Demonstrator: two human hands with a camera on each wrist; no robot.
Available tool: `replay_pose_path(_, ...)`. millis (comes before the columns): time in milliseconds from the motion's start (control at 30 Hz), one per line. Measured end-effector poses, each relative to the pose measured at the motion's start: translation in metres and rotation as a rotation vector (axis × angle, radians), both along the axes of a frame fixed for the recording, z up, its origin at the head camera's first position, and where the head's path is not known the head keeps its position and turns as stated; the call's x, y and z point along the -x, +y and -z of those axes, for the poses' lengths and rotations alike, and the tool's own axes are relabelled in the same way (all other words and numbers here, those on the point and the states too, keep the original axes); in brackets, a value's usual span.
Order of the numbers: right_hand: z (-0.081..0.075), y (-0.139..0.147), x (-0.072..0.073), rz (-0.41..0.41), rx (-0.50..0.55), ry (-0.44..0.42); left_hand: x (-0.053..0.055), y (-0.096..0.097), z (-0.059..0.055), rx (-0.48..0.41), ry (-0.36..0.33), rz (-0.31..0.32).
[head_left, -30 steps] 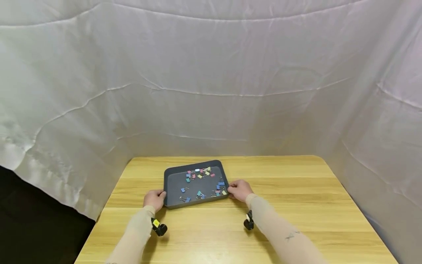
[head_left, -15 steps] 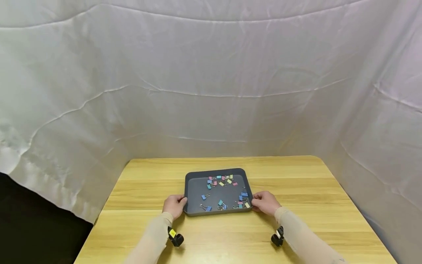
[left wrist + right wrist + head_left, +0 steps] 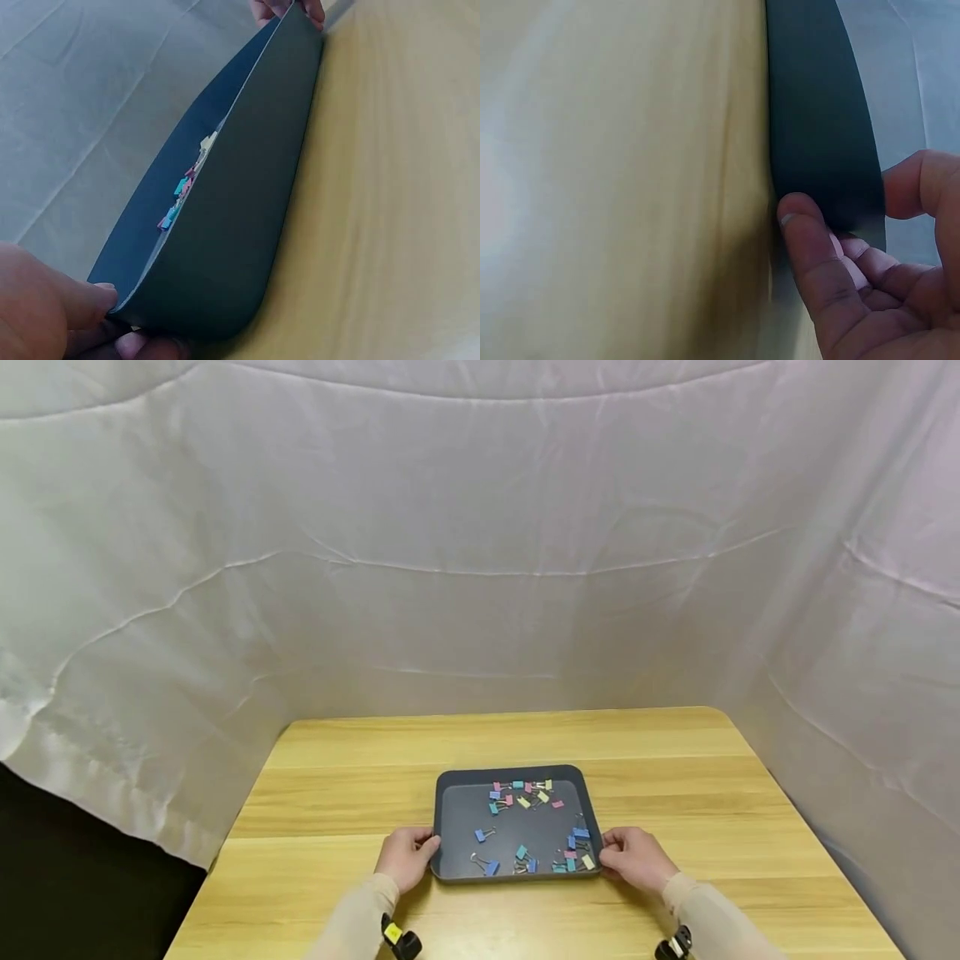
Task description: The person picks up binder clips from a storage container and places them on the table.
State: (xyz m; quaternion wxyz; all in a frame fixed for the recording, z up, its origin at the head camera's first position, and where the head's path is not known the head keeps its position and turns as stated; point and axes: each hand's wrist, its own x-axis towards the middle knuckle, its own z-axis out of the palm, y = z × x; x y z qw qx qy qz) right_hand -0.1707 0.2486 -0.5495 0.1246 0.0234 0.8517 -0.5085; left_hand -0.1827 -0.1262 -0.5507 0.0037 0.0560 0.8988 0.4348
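Note:
A dark grey rectangular tray [image 3: 465, 806] lies between both hands in the head view. Several small binder clips [image 3: 523, 802] in blue, teal, pink and yellow are scattered inside it. My left hand [image 3: 406, 857] grips the near left corner; in the left wrist view its thumb [image 3: 94, 304] is on the rim and its fingers are curled below. My right hand [image 3: 636, 857] holds the near right corner. The right wrist view shows its thumb at the rim and its fingers [image 3: 821, 277] against the outer wall [image 3: 817, 105] and underside.
The tray is over a wooden table [image 3: 360, 777], with wood surface on every side of it. A pale hanging cloth [image 3: 480, 568] closes off the back and sides. A black area [image 3: 75, 868] lies at the lower left.
Both hands have moved the tray right and nearer to me. It has also turned from a slant to nearly square with the table. The clips stay inside.

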Motion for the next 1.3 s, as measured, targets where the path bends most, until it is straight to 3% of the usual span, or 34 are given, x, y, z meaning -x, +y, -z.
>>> replay_pose_path(433,-0.006,0.005,-0.034,-0.099,0.029,-0.058,-0.034,-0.007,0.000,-0.086,-0.076,0.072)
replay_pose_path(800,-0.005,0.011,-0.046,-0.166,0.056,-0.066,-0.047,-0.008,0.000,-0.153,-0.110,0.102)
replay_pose_path(967,-0.012,0.018,-0.041,-0.208,-0.007,0.011,-0.048,-0.009,0.000,-0.163,-0.110,0.073)
replay_pose_path(1200,-0.037,0.013,-0.013,-0.128,-0.341,0.280,-0.045,-0.010,-0.005,-0.203,-0.072,-0.015)
replay_pose_path(1300,-0.048,0.001,0.002,-0.142,-0.406,0.334,-0.044,-0.008,-0.007,-0.229,-0.081,-0.033)
